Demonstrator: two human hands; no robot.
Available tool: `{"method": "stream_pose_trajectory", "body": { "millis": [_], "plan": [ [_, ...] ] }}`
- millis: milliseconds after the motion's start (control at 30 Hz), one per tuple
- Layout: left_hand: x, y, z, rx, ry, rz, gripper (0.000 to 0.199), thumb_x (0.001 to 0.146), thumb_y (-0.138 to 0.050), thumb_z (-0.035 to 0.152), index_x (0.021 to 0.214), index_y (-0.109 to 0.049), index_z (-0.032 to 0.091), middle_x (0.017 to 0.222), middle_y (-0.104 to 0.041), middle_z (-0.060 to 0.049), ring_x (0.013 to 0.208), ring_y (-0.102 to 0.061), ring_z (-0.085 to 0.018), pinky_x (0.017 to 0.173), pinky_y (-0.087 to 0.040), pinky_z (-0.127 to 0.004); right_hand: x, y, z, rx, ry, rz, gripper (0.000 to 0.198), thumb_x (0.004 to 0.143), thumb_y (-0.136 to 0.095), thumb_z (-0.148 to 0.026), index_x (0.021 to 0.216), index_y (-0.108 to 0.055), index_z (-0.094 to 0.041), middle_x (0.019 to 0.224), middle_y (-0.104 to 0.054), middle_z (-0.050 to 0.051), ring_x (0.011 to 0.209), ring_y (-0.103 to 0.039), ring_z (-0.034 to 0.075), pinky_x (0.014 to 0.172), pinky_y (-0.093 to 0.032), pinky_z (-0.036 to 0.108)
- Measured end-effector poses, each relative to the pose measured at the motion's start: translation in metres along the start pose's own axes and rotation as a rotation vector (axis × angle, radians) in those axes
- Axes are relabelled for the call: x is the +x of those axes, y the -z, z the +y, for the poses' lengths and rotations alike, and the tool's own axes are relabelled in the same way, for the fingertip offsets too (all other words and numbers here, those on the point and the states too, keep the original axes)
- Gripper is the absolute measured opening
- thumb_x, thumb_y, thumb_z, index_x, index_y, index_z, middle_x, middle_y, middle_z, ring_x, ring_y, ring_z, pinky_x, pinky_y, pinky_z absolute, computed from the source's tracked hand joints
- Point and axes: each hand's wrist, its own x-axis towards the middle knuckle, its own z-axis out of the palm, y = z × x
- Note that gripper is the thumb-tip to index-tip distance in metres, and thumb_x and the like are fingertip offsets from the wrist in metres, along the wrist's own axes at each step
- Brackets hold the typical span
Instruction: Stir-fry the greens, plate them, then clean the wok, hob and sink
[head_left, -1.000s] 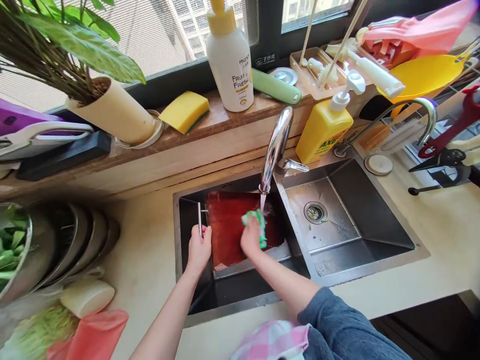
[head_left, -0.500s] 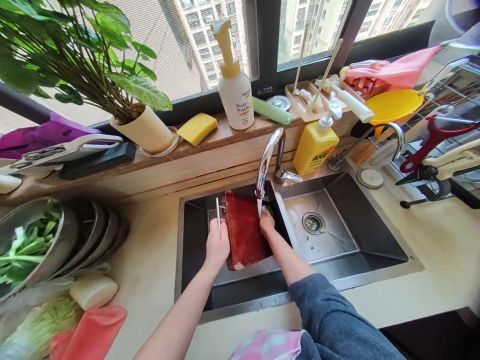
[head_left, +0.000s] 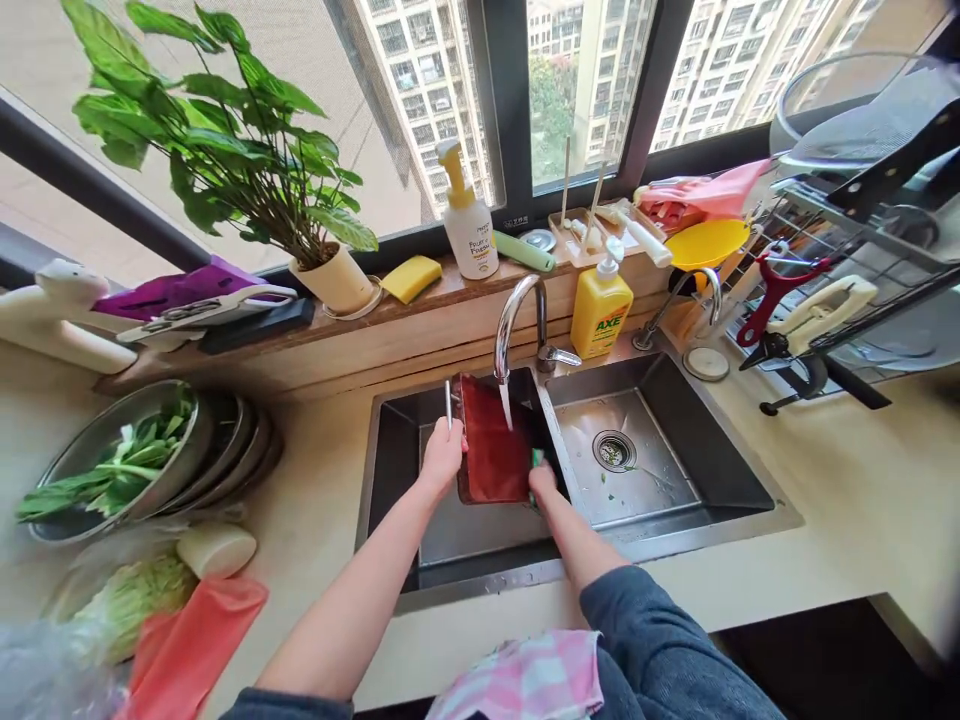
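The left hand's [head_left: 441, 458] fingers are wrapped around the slim silver metal handle [head_left: 449, 402] of a dark red rectangular board [head_left: 495, 465], which sits between both hands' fingers in the stainless-steel left sink basin [head_left: 465, 545]. The right hand's [head_left: 543, 482] fingers, partly hidden, clasp a green cloth [head_left: 536, 458] at the board's right edge. Above and between the fingers, a curved chrome faucet [head_left: 504, 345] pours water [head_left: 505, 405] onto the board.
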Motion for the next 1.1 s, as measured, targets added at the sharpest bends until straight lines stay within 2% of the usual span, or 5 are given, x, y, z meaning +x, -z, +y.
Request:
{"method": "stream_pose_trajectory", "body": {
  "millis": [267,500,733,967,1100],
  "plan": [
    [0.007,0.033,-0.023,-0.147,0.074,-0.003,0.021,0.077,-0.049,0.041,0.072,-0.046,0.02,0.048,-0.038,0.009,0.039,-0.031,-0.007,0.035,-0.026,-0.017,-0.031,0.022,0.023,-0.023,-0.088,-0.118,0.017,0.086,-0.054,-0.026,0.09,-0.064,-0.013,0.074,-0.066,0.005,0.073,-0.064,0.018,0.063,-0.05,0.028],
    [0.001,0.069,-0.084,-0.232,0.238,0.14,0.021,0.074,-0.05,0.04,0.072,-0.041,0.021,0.045,-0.034,0.012,0.033,-0.026,-0.004,0.033,-0.025,-0.016,-0.058,0.103,0.015,-0.407,0.475,-0.216,0.053,0.079,-0.037,-0.005,0.121,-0.06,-0.027,0.123,-0.062,0.005,0.113,-0.055,0.022,0.097,-0.043,0.042],
    [-0.01,0.069,-0.087,-0.314,0.25,0.132,0.028,0.077,-0.051,0.047,0.074,-0.044,0.02,0.044,-0.039,0.011,0.031,-0.029,-0.005,0.032,-0.027,-0.016,-0.069,0.124,0.051,-0.838,0.579,-0.495,0.041,0.079,-0.053,-0.015,0.117,-0.063,-0.028,0.143,-0.044,0.008,0.135,-0.033,0.033,0.102,-0.031,0.063],
    [-0.035,0.047,-0.052,-0.325,0.179,0.055,0.043,0.072,-0.054,0.061,0.077,-0.049,0.018,0.047,-0.052,0.006,0.035,-0.042,-0.009,0.033,-0.037,-0.02,0.074,0.142,-0.053,-0.663,0.64,0.189,0.05,0.087,-0.05,-0.026,0.134,-0.045,-0.008,0.141,-0.04,0.023,0.134,-0.031,0.033,0.11,-0.022,0.052],
    [-0.045,0.037,-0.036,-0.34,0.149,0.0,0.048,0.072,-0.053,0.065,0.081,-0.049,0.018,0.05,-0.057,0.003,0.04,-0.046,-0.011,0.035,-0.041,-0.021,0.114,0.131,-0.06,-0.664,0.49,0.292,0.069,0.086,-0.055,-0.033,0.138,-0.03,0.004,0.142,-0.029,0.035,0.135,-0.025,0.04,0.107,-0.01,0.061]
  ]
}}
